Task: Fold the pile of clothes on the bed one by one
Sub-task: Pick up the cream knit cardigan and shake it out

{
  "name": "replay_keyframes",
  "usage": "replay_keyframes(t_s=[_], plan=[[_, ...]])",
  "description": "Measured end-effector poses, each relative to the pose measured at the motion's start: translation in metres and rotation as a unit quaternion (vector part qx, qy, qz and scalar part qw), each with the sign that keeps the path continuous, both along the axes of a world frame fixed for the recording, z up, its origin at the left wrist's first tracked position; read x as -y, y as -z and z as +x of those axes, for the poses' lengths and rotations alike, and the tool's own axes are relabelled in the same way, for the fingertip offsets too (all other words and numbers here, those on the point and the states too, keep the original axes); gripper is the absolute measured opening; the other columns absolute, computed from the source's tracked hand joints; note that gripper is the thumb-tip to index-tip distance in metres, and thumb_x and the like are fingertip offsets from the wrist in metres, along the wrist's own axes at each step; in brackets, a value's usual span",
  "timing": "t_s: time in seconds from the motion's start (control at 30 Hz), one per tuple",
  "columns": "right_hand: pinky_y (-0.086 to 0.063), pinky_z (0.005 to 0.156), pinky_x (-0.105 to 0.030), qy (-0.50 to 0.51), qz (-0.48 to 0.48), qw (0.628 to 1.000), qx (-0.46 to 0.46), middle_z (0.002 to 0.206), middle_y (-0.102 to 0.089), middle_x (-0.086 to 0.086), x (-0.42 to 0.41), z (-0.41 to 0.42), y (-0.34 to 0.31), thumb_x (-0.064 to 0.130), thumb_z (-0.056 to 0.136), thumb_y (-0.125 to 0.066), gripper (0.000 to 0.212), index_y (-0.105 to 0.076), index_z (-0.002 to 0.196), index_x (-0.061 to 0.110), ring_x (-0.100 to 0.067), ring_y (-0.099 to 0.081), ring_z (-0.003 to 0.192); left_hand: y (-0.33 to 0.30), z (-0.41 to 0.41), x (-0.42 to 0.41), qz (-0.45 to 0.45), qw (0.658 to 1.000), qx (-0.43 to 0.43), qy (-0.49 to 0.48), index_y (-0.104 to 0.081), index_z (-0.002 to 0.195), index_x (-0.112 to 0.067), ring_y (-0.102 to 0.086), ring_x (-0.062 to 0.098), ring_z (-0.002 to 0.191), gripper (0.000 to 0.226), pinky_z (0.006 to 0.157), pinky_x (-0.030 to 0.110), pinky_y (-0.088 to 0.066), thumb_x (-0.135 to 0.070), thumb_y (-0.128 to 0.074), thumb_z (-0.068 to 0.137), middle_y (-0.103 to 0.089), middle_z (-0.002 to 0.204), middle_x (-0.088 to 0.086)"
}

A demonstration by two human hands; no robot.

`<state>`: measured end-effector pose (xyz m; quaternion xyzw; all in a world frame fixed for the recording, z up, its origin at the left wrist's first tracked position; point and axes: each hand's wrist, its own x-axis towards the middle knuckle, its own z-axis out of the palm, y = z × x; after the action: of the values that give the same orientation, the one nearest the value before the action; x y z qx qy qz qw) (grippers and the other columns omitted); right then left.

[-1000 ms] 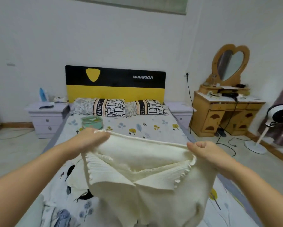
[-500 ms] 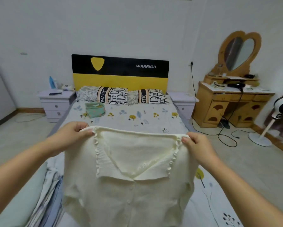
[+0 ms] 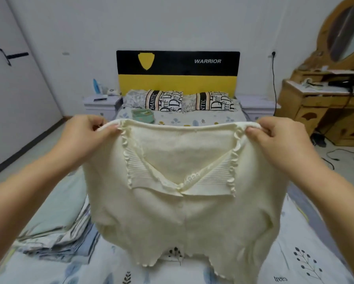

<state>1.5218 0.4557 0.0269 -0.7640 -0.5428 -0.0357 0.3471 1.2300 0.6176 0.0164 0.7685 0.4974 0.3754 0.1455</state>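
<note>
A white wardrobe door (image 3: 12,95) is standing at far left, w/ a pale nightstand (image 3: 99,103) beside the bed's head. Nearer, on the left side of the bed (image 3: 295,253), a stack of folded clothes (image 3: 55,228) is lying, pale green on top, striped layers under it.

The left hand (image 3: 83,138) is pinching the left shoulder of the cream knit cardigan (image 3: 182,218); its fingers (image 3: 110,128) are curling tight round the ribbed shoulder edge, thumb side facing the camera. The cardigan is hanging upright in the air over the near part of the bed, front toward the camera, ruffled collar spreading flat, button line running down the middle, frilly hem dangling just above the printed sheet.

Behind it, far along the bed, a green pouch (image 3: 143,115) is sitting near two lettered pillows (image 3: 180,100) under the black-and-yellow headboard (image 3: 178,72).

The right hand (image 3: 278,138) is gripping the right shoulder the same way, fingers closing on the fabric. At far right a wooden dresser (image 3: 323,111) w/ a heart-shaped mirror (image 3: 344,31) is standing; cables are trailing on the floor below it.
</note>
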Motion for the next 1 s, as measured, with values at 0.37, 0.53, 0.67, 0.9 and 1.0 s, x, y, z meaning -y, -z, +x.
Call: replay_keyframes(t_s=[0.37, 0.53, 0.67, 0.9, 1.0], plan=[[-0.028, 0.054, -0.031, 0.011, -0.115, 0.986, -0.118, 0.058, -0.048, 0.000, -0.091, 0.037, 0.108, 0.024, 0.090, -0.056, 0.030, -0.055, 0.063, 0.011, -0.017, -0.046, 0.061, 0.103, 0.042, -0.091, -0.095, 0.988, -0.107, 0.050, -0.061, 0.066, -0.013, -0.050, 0.024, 0.063, 0.027, 0.055, 0.031, -0.034, -0.032, -0.063, 0.086, -0.056, 0.063, 0.008], [-0.026, 0.048, -0.021, 0.050, -0.184, 0.971, -0.145, 0.059, -0.048, 0.007, -0.135, 0.036, 0.231, 0.028, 0.092, -0.054, 0.030, -0.047, 0.063, 0.023, -0.014, -0.047, 0.061, 0.224, 0.059, -0.130, -0.163, 0.974, -0.149, 0.039, -0.047, 0.057, -0.013, -0.041, 0.011, 0.052, 0.037, 0.047, 0.024, -0.026, -0.028, -0.060, 0.088, -0.044, 0.052, -0.001], [-0.025, 0.048, -0.024, 0.075, -0.201, 0.961, -0.173, 0.059, -0.046, 0.008, -0.163, 0.035, 0.300, 0.028, 0.094, -0.053, 0.028, -0.046, 0.067, 0.022, -0.011, -0.044, 0.058, 0.292, 0.071, -0.159, -0.208, 0.968, -0.140, 0.023, -0.049, 0.063, -0.012, -0.042, 0.011, 0.056, 0.031, 0.049, 0.022, -0.026, -0.025, -0.057, 0.090, -0.045, 0.056, -0.002], [-0.031, 0.054, -0.029, 0.104, -0.204, 0.958, -0.175, 0.063, -0.050, 0.006, -0.216, 0.056, 0.363, 0.031, 0.091, -0.056, 0.020, -0.059, 0.080, 0.015, -0.017, -0.049, 0.066, 0.359, 0.104, -0.204, -0.223, 0.965, -0.139, 0.018, -0.056, 0.076, -0.005, -0.047, 0.020, 0.066, 0.022, 0.057, 0.030, -0.025, -0.021, -0.055, 0.091, -0.049, 0.062, 0.002], [-0.030, 0.053, -0.027, 0.103, -0.182, 0.964, -0.165, 0.064, -0.053, 0.005, -0.238, 0.069, 0.384, 0.032, 0.090, -0.058, 0.020, -0.058, 0.078, 0.015, -0.017, -0.049, 0.066, 0.383, 0.119, -0.221, -0.210, 0.970, -0.125, 0.016, -0.057, 0.079, -0.005, -0.045, 0.018, 0.066, 0.018, 0.059, 0.029, -0.025, -0.018, -0.055, 0.090, -0.049, 0.064, 0.000]])
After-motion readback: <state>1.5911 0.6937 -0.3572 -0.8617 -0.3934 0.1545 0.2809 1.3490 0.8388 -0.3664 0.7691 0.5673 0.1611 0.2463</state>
